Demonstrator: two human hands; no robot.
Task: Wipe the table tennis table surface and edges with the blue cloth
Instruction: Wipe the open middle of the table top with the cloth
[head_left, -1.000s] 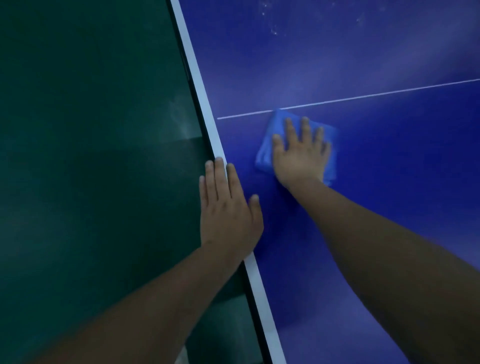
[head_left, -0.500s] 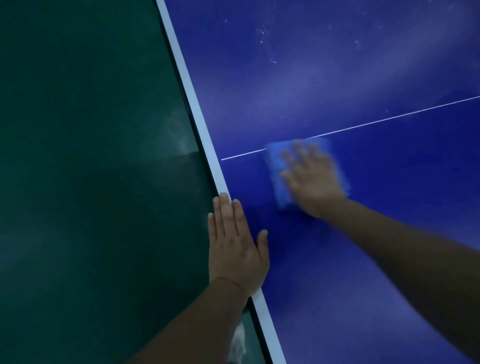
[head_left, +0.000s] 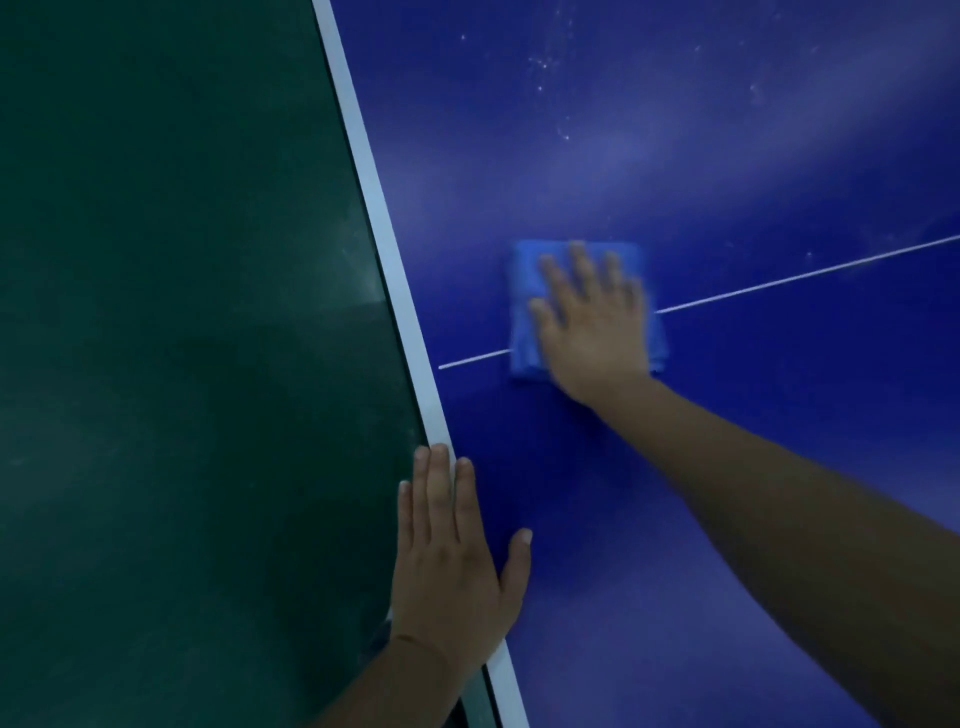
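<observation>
Pressing flat with straight, spread fingers, the right hand (head_left: 592, 327) covers the folded blue cloth (head_left: 522, 312) at frame centre on the table (head_left: 675, 156), astride the thin white line (head_left: 805, 275), long axis running top-to-bottom. The left hand (head_left: 452, 566), fingers extended, rests on the white edge band (head_left: 374, 208) at lower centre.

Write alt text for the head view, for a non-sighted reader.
A right hand presses a folded blue cloth flat on a blue table tennis table, over its thin white line. The left hand rests flat on the white edge.
</observation>
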